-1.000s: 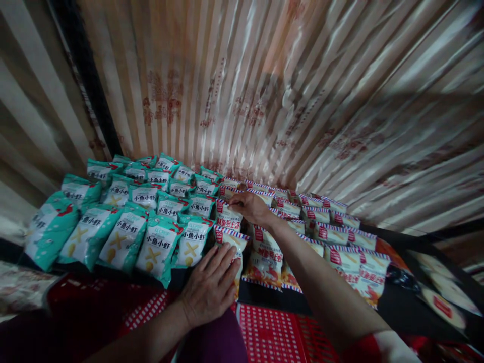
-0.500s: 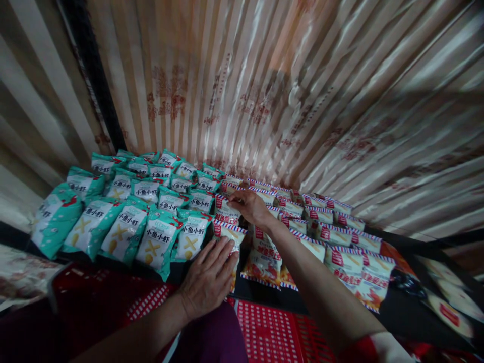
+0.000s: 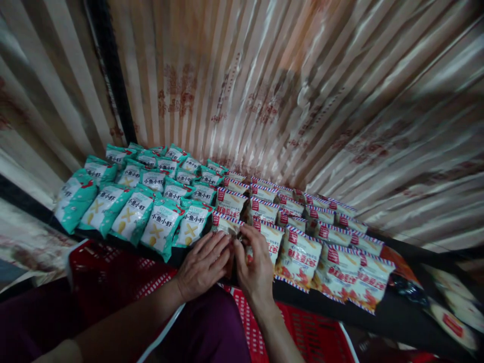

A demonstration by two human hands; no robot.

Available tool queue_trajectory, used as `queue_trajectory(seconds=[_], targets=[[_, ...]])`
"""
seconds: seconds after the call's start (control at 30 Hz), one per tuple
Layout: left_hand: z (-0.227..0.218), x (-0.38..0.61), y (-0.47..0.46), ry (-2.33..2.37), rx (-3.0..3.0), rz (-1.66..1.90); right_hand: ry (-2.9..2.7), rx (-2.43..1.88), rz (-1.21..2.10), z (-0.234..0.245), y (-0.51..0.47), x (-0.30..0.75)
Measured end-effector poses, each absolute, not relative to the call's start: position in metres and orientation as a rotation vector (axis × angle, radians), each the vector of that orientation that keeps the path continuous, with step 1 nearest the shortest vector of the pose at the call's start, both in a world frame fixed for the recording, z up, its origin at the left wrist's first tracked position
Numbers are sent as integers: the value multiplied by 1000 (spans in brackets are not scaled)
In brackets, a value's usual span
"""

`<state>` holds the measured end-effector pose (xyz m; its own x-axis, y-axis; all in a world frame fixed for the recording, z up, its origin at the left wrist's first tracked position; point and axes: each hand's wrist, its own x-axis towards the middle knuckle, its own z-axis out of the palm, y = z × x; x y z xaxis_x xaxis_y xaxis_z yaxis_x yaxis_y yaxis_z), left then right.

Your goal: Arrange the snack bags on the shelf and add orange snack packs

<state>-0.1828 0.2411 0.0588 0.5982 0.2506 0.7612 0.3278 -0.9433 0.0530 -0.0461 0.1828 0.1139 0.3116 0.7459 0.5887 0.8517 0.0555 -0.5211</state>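
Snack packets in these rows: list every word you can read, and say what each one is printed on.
"小鱼小虾": on the front of the teal packets.
Red characters on the red-and-white packets: too blurred to read.
Reddish prints on the striped curtain: not readable.

There it is, 小鱼小虾 in bold dark characters on the white panel of every front-row teal packet [image 3: 162, 227], while the red lettering on the red-and-white packets [image 3: 298, 252] alongside stays too blurred to read.
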Motion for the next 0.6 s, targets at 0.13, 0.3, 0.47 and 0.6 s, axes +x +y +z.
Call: queue_trajectory(seconds=[0.13, 0.3, 0.47, 0.6], targets=[[54, -205, 222, -552, -2754, -1212, -1351, -1821, -86, 80, 154, -61], [39, -238, 198, -629, -2870, -1049, -1353, -1888, -35, 66, 144, -66], [32, -251, 196, -610, -2904, -1006, -1361, -1926, -5, 62, 150, -72], [40, -253, 204, -592, -2899, -1012, -1302, -1973, 63, 60, 155, -79]])
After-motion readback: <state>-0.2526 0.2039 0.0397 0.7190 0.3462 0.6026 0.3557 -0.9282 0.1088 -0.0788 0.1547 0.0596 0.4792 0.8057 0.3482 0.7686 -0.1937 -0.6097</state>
